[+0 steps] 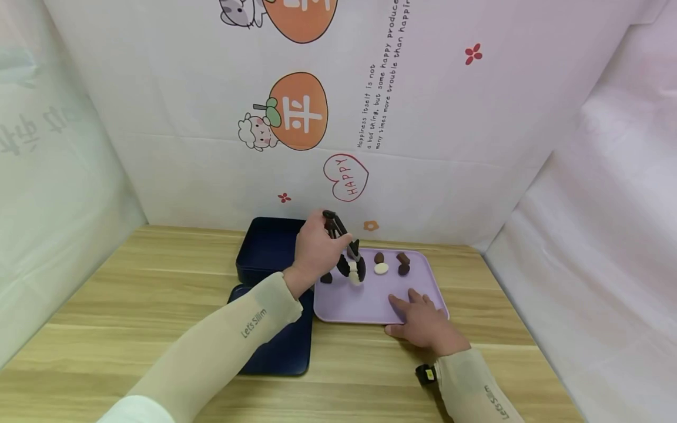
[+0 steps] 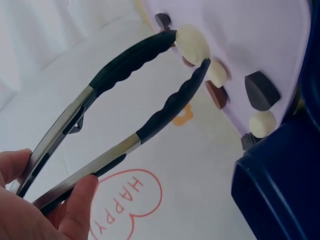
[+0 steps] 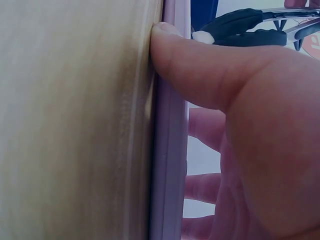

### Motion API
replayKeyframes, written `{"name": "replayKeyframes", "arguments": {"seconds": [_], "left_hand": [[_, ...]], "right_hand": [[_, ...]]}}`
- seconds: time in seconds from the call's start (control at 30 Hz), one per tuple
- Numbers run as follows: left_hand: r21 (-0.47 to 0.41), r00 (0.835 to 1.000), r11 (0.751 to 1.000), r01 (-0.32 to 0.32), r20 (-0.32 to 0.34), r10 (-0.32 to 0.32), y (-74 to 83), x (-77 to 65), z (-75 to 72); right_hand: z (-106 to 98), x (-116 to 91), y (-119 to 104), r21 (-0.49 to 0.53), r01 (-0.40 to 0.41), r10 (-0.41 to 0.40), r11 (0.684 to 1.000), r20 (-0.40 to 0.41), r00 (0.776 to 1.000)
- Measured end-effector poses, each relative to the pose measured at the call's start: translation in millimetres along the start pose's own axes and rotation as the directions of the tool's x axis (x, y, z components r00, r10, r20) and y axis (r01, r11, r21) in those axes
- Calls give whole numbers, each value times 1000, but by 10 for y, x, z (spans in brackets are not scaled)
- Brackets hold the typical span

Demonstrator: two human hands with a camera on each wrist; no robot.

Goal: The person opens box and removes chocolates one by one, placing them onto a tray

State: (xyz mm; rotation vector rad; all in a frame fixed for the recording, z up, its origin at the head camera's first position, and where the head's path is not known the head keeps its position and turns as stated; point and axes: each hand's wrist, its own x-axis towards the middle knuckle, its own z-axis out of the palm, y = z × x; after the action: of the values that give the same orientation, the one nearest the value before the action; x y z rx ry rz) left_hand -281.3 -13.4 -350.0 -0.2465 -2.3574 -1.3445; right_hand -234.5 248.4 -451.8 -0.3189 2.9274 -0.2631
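My left hand [image 1: 315, 249] grips a pair of black-and-silver tongs [image 1: 344, 238]. Between the tongs' dark scalloped tips is a white rounded chocolate [image 2: 193, 45], held over the lilac tray [image 1: 370, 308]. On that tray lie several chocolates: a white oval one [image 1: 381, 268], a brown one [image 1: 379, 258] just behind it, and a dark one [image 1: 404, 269] farther right. A dark angular piece [image 2: 262, 90] is near the tray's left side. My right hand [image 1: 423, 322] rests on the tray's front right edge, fingers spread over the surface and the thumb [image 3: 185, 60] against the outer rim.
A deep navy box [image 1: 270, 247] stands left of the tray at the back. In front of it lies a flat navy lid [image 1: 285, 346], partly under my left forearm. The printed white backdrop [image 1: 423, 176] rises close behind the tray.
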Motion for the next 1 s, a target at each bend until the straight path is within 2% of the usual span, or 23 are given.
{"name": "replayKeyframes", "arguments": {"seconds": [0.27, 0.5, 0.73, 1.0], "left_hand": [[30, 1000, 999, -29, 0, 29, -46, -29, 71], [33, 999, 998, -45, -22, 46, -41, -15, 13], [47, 1000, 999, -22, -16, 23, -4, -70, -87], [18, 1000, 1000, -22, -16, 22, -69, -127, -20]], "right_hand": [[3, 9, -14, 3, -6, 6, 1000, 9, 1000], [-10, -6, -35, 4, -3, 3, 1000, 7, 1000], [-12, -10, -30, 2, 3, -3, 1000, 5, 1000], [-18, -16, -31, 11, 2, -2, 1000, 5, 1000]]}}
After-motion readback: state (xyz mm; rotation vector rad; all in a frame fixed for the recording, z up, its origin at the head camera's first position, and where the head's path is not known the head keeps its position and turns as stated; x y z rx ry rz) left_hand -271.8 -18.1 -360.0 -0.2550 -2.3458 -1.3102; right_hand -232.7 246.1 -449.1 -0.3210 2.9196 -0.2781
